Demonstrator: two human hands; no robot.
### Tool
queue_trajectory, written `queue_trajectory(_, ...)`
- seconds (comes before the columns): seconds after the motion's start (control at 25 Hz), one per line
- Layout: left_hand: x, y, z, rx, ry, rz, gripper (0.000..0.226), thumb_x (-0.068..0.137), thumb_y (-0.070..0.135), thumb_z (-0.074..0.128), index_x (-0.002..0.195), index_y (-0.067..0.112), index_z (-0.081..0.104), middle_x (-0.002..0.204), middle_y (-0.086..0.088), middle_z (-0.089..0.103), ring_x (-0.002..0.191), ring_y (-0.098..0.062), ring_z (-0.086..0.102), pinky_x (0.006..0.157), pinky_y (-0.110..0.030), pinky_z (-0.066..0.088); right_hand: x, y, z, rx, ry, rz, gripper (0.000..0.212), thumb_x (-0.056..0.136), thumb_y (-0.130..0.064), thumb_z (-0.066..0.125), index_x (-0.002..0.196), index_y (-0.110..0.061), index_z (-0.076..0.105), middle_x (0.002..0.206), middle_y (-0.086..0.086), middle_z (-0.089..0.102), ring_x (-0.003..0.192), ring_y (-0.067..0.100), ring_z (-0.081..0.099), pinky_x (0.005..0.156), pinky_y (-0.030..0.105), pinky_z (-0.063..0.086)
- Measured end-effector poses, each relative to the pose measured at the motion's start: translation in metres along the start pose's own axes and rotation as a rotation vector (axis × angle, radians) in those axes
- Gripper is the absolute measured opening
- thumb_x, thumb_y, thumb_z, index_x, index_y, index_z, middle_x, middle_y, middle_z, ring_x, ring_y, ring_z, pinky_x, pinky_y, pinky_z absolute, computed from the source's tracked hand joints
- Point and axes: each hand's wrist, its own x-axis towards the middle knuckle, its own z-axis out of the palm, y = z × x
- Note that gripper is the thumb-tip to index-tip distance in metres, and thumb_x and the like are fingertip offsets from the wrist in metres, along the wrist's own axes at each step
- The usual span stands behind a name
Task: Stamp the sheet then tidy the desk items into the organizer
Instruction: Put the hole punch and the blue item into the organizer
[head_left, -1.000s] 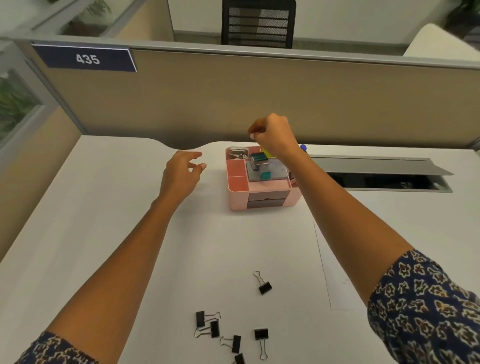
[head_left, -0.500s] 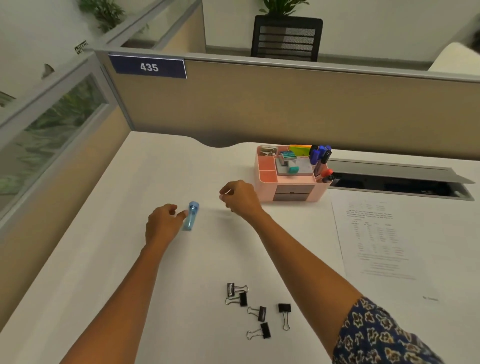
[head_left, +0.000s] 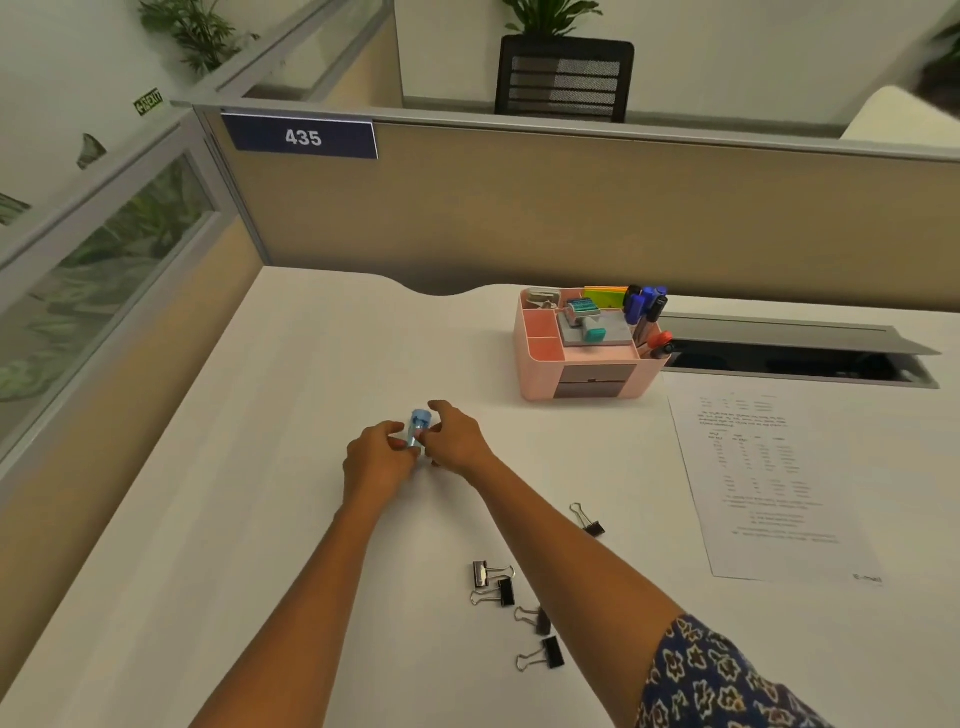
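Note:
A small blue tube (head_left: 418, 423) lies on the white desk (head_left: 291, 415), with both hands closed in on it. My left hand (head_left: 378, 460) pinches its near end and my right hand (head_left: 454, 436) curls around its right side. The pink organizer (head_left: 540, 358) stands at the back, holding a stamp (head_left: 584, 317), sticky notes and markers (head_left: 647, 312). The printed sheet (head_left: 763, 483) lies flat on the right. Several black binder clips (head_left: 501, 590) are scattered near the front, one clip (head_left: 589, 522) apart from the others.
A beige partition (head_left: 571, 208) with a sign reading 435 closes the back of the desk, and a glass panel (head_left: 104, 270) closes the left. An open cable tray (head_left: 800, 358) sits behind the sheet at the back right.
My right hand came back from the organizer to the blue tube, and my left hand closed on the tube. The view shifted so the sheet and clips show more fully.

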Motion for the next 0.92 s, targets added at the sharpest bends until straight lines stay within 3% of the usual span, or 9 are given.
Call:
queue_trajectory(0.2, -0.005, 0.032, 0.0, -0.08, -0.03, 0.135, 0.045, 0.085, 0.029, 0.068, 0.128, 0.022, 0.056, 0.114, -0.006, 0.068, 0.089, -0.021, 0.064, 0.084, -0.035, 0.055, -0.006, -0.008, -0.039, 0.098, 0.165, -0.067, 0.043, 0.09, -0.018, 0.062, 0.131, -0.016, 0.051, 0.112, 0.017, 0.065, 0.096, 0.03, 0.066, 0.085, 0.046, 0.056)
queue_trajectory(0.44, 0.001, 0.109, -0.001, -0.146, 0.001, 0.315, 0.046, 0.086, 0.025, 0.068, 0.129, 0.019, 0.054, 0.124, -0.008, 0.064, 0.108, -0.027, 0.062, 0.087, -0.031, 0.047, -0.014, -0.044, -0.116, 0.061, 0.309, -0.201, 0.034, 0.087, -0.021, 0.066, 0.119, -0.011, 0.06, 0.11, 0.015, 0.068, 0.095, 0.026, 0.066, 0.084, 0.041, 0.058)
queue_trajectory(0.72, 0.022, 0.179, 0.013, -0.162, 0.079, 0.479, 0.036, 0.085, 0.031, 0.068, 0.118, 0.017, 0.063, 0.109, -0.005, 0.071, 0.09, -0.015, 0.063, 0.077, -0.025, 0.046, -0.011, -0.067, -0.198, -0.242, 0.437, -0.296, 0.033, 0.083, -0.024, 0.071, 0.111, -0.007, 0.065, 0.106, 0.011, 0.07, 0.091, 0.021, 0.064, 0.077, 0.026, 0.05)
queue_trajectory(0.92, 0.045, 0.199, 0.031, -0.065, 0.09, 0.487, 0.03, 0.087, 0.033, 0.066, 0.112, 0.016, 0.068, 0.104, -0.005, 0.072, 0.092, -0.024, 0.066, 0.08, -0.034, 0.053, 0.009, -0.066, -0.221, -0.385, 0.408, -0.257, 0.03, 0.083, -0.027, 0.071, 0.105, -0.008, 0.068, 0.103, 0.009, 0.07, 0.09, 0.022, 0.063, 0.076, 0.029, 0.05)
